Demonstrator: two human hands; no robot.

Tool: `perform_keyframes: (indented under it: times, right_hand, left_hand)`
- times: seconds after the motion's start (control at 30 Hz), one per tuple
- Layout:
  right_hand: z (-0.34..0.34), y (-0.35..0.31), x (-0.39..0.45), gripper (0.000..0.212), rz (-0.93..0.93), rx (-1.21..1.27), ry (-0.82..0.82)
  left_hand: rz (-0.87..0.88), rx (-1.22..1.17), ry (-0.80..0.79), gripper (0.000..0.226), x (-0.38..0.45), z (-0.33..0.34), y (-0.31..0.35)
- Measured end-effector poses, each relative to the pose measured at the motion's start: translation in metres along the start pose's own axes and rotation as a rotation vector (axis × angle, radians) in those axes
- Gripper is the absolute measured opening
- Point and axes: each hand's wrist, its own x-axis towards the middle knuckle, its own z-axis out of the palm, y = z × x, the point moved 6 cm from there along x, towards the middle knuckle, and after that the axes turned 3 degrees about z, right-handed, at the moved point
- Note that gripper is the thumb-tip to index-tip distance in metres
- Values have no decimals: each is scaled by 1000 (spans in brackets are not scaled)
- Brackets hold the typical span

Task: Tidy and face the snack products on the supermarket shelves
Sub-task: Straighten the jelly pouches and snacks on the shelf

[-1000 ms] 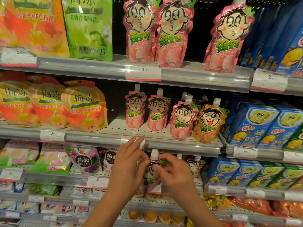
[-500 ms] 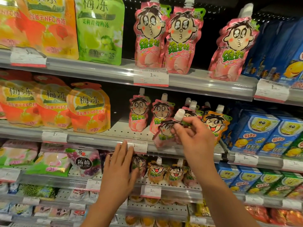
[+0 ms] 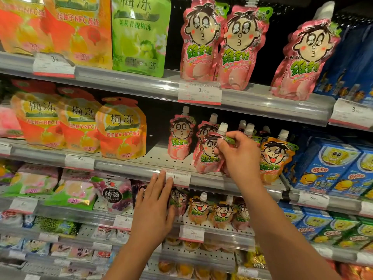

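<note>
- A small pink spouted pouch point(image 3: 209, 156) is pinched near its top by the curled fingers point(image 3: 222, 145) of the right hand point(image 3: 238, 154); it is held tilted at the front of the middle shelf point(image 3: 129, 168).
- The pouch is held just in front of two upright pink pouches point(image 3: 180, 138), with an orange pouch point(image 3: 274, 158) to the right.
- The left hand point(image 3: 154, 207) is held flat with straight fingers, nothing gripped; its fingertips are seen at the shelf edge beside a price tag point(image 3: 178, 177).
- Blue cartons point(image 3: 331, 168) are stacked further right.
</note>
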Motion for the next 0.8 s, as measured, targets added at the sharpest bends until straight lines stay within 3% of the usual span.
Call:
perform_keyframes:
  times: [0.2, 0.33, 0.53, 0.63, 0.8]
  right_hand:
    - [4, -8, 5, 38, -42, -113, -51]
    - [4, -2, -4, 46, -86, -154, -54]
    - [-15, 2, -35, 34, -404, -86, 140]
    - [-9, 30, -64, 27, -595, -256, 115]
    - [14, 94, -95, 39, -611, -526, 3]
  left_hand:
    - [-6, -22, -9, 76, 0, 1, 1]
    - [-6, -24, -4, 78, 0, 1, 1]
    - [5, -31, 26, 78, 0, 3, 1]
    - [16, -51, 52, 79, -1, 3, 0]
    - [41, -73, 91, 75, 0, 0, 1]
